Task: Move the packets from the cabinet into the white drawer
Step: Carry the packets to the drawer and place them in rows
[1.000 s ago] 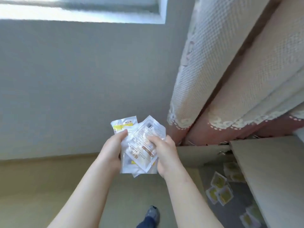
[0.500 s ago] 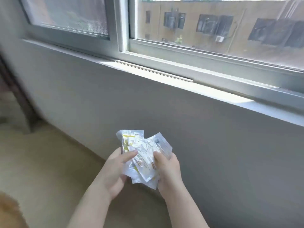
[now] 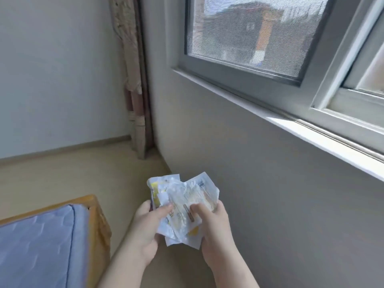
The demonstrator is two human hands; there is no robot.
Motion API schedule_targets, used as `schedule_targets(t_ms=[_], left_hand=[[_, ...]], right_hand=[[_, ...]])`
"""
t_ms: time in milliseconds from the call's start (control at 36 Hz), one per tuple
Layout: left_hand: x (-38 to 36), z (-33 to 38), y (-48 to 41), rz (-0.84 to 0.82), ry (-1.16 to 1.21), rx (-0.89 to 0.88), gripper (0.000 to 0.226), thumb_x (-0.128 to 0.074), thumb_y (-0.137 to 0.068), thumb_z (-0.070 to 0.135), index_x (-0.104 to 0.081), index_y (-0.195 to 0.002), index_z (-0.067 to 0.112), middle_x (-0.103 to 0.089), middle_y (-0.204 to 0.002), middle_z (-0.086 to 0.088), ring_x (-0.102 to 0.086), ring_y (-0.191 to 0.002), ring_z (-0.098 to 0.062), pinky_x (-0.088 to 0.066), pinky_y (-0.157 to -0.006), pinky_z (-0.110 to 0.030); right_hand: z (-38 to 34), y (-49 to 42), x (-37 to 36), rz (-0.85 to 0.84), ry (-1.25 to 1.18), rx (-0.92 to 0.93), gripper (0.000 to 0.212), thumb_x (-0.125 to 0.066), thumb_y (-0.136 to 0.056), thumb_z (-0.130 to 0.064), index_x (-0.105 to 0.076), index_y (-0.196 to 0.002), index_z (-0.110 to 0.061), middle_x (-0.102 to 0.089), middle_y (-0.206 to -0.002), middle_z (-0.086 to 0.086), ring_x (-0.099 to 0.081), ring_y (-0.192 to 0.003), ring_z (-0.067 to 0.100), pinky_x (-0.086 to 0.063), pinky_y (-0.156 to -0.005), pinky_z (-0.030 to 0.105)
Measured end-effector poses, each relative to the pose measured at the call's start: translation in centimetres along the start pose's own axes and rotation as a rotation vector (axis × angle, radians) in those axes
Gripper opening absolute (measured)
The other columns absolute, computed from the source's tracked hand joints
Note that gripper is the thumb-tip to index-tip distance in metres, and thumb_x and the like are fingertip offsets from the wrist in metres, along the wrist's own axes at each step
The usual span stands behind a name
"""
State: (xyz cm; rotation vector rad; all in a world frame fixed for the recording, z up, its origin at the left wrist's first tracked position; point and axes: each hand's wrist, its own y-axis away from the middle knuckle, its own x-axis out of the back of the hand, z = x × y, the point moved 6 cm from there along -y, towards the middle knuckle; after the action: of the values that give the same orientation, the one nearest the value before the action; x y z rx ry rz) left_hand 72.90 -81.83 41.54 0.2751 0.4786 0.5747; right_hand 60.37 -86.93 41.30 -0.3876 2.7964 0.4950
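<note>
A bundle of several white and yellow plastic packets (image 3: 182, 196) sits fanned out between both my hands, low in the middle of the view. My left hand (image 3: 146, 229) grips the bundle's left side with the thumb on top. My right hand (image 3: 214, 227) holds its right side, thumb pressed on the front packet. The cabinet and the white drawer are out of view.
A bed with a blue mattress (image 3: 35, 246) and an orange wooden frame (image 3: 97, 221) fills the lower left. A grey wall under a window sill (image 3: 311, 132) runs along the right. A curtain (image 3: 133, 80) hangs in the corner above beige floor (image 3: 72, 175).
My view has swung leftward along the window wall, from the open cabinet and curtain to the room corner and bed. Both hands have kept hold of the packets throughout.
</note>
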Motion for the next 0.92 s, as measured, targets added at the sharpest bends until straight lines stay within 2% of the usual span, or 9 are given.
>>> schedule_targets(t_ms=[111, 250, 306, 389, 528, 611, 695, 833, 917], left_hand=[[-0.4, 2.4, -6.2, 0.064, 0.019, -0.026, 0.008, -0.054, -0.089, -0.003, -0.060, -0.094, 0.000, -0.069, -0.087, -0.018, -0.065, -0.078, -0.032, -0.051, -0.068, -0.040], [-1.0, 5.9, -13.8, 0.152, 0.024, -0.033, 0.019, -0.057, -0.087, 0.000, -0.060, -0.105, -0.004, -0.069, -0.096, -0.022, -0.066, -0.081, -0.032, -0.051, -0.065, -0.037], [-0.7, 7.6, -16.4, 0.198, 0.046, -0.055, 0.022, -0.058, -0.087, 0.001, -0.060, -0.108, -0.004, -0.069, -0.100, -0.023, -0.066, -0.084, -0.033, -0.051, -0.066, -0.038], [1.1, 9.6, -19.5, 0.287, 0.070, -0.076, 0.022, -0.058, -0.087, 0.002, -0.060, -0.108, -0.004, -0.068, -0.102, -0.023, -0.066, -0.088, -0.035, -0.052, -0.069, -0.040], [5.1, 11.6, -24.4, 0.406, 0.111, -0.057, 0.025, -0.060, -0.087, 0.002, -0.060, -0.110, -0.005, -0.067, -0.106, -0.025, -0.065, -0.095, -0.040, -0.052, -0.081, -0.048], [7.1, 13.2, -28.1, 0.440, 0.125, -0.055, 0.022, -0.060, -0.087, 0.002, -0.062, -0.108, -0.004, -0.069, -0.101, -0.023, -0.066, -0.090, -0.038, -0.054, -0.075, -0.045], [9.3, 15.5, -32.5, 0.453, 0.124, -0.066, 0.018, -0.061, -0.087, 0.004, -0.063, -0.104, 0.000, -0.071, -0.095, -0.020, -0.068, -0.083, -0.036, -0.055, -0.061, -0.040], [13.8, 21.5, -39.9, 0.474, 0.126, -0.101, 0.020, -0.061, -0.087, 0.004, -0.062, -0.106, -0.001, -0.071, -0.096, -0.019, -0.068, -0.085, -0.035, -0.053, -0.080, -0.046], [16.7, 26.2, -43.7, 0.491, 0.121, -0.140, 0.021, -0.061, -0.087, 0.004, -0.062, -0.107, -0.001, -0.071, -0.096, -0.018, -0.068, -0.082, -0.033, -0.054, -0.073, -0.041]], right_hand=[[-1.6, -7.1, -2.6, -0.078, 0.054, 0.035, 0.039, -0.059, -0.059, -0.016, -0.056, -0.098, -0.010, -0.067, -0.091, 0.011, -0.066, -0.086, 0.029, -0.053, -0.083, 0.049], [-4.2, -16.0, -5.9, -0.224, 0.078, 0.036, 0.017, -0.057, -0.066, -0.009, -0.056, -0.083, -0.008, -0.058, -0.077, 0.009, -0.056, -0.069, 0.022, -0.046, -0.065, 0.038], [-4.7, -19.3, -7.7, -0.268, 0.089, 0.001, 0.020, -0.059, -0.069, -0.008, -0.056, -0.089, -0.007, -0.062, -0.079, 0.008, -0.060, -0.071, 0.022, -0.049, -0.067, 0.037], [-4.3, -23.4, -11.1, -0.349, 0.119, -0.055, 0.038, -0.061, -0.064, -0.016, -0.058, -0.102, -0.009, -0.068, -0.093, 0.011, -0.067, -0.083, 0.027, -0.053, -0.075, 0.040], [-2.5, -28.5, -16.4, -0.449, 0.195, -0.146, 0.039, -0.060, -0.064, -0.019, -0.059, -0.102, -0.012, -0.069, -0.098, 0.012, -0.068, -0.089, 0.029, -0.054, -0.083, 0.046], [-1.9, -32.1, -19.6, -0.463, 0.220, -0.183, 0.044, -0.061, -0.065, -0.020, -0.058, -0.107, -0.011, -0.069, -0.106, 0.014, -0.067, -0.098, 0.032, -0.052, -0.090, 0.053], [-1.4, -36.3, -23.4, -0.467, 0.230, -0.192, 0.036, -0.064, -0.074, -0.015, -0.058, -0.109, -0.012, -0.069, -0.107, 0.014, -0.067, -0.099, 0.032, -0.051, -0.090, 0.055], [-1.2, -43.3, -32.0, -0.506, 0.235, -0.222, 0.024, -0.058, -0.089, -0.006, -0.058, -0.112, -0.011, -0.069, -0.108, 0.015, -0.067, -0.098, 0.032, -0.051, -0.089, 0.056], [-2.0, -46.8, -37.9, -0.537, 0.223, -0.226, 0.024, -0.059, -0.088, -0.005, -0.058, -0.111, -0.012, -0.069, -0.107, 0.014, -0.067, -0.098, 0.032, -0.050, -0.090, 0.056]])
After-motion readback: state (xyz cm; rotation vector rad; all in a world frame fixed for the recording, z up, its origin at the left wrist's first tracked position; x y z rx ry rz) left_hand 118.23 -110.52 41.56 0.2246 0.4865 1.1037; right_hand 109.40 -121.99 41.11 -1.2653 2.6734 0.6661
